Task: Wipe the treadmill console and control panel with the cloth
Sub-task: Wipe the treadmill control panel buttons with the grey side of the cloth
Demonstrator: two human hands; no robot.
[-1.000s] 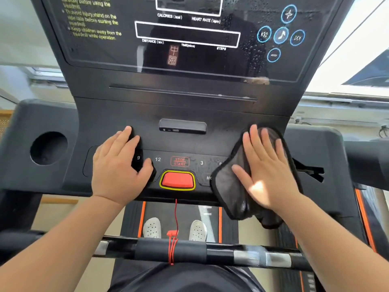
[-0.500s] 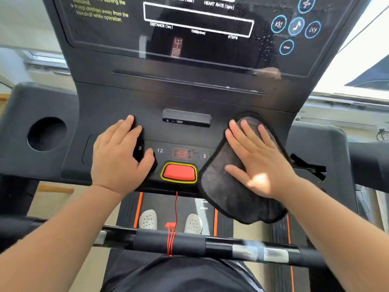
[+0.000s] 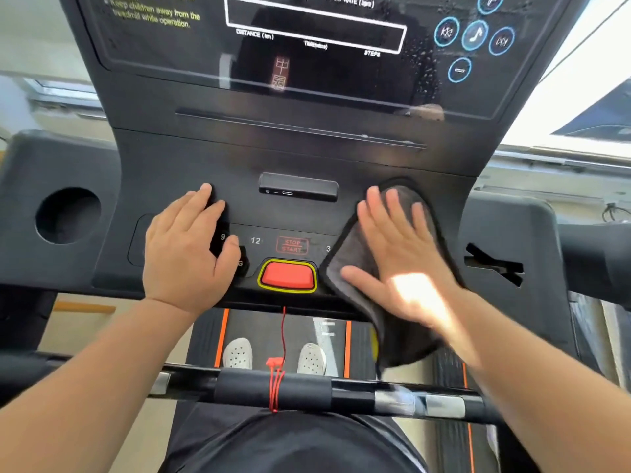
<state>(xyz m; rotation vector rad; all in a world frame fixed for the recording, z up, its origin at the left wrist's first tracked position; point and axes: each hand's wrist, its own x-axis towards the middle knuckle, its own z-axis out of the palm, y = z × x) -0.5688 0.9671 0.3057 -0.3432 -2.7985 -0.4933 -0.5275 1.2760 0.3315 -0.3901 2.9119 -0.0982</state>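
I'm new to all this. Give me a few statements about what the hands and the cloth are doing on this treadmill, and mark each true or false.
1. The right hand presses a grey cloth flat on the control panel. True.
2. The left hand holds a spray bottle. False: it rests bare on the panel, holding nothing.
3. The red button is covered by the cloth. False: it is in plain view between the hands.
4. Part of the cloth hangs over the panel's near edge. True.
5. Droplets show on the display near the blue round icons. True.
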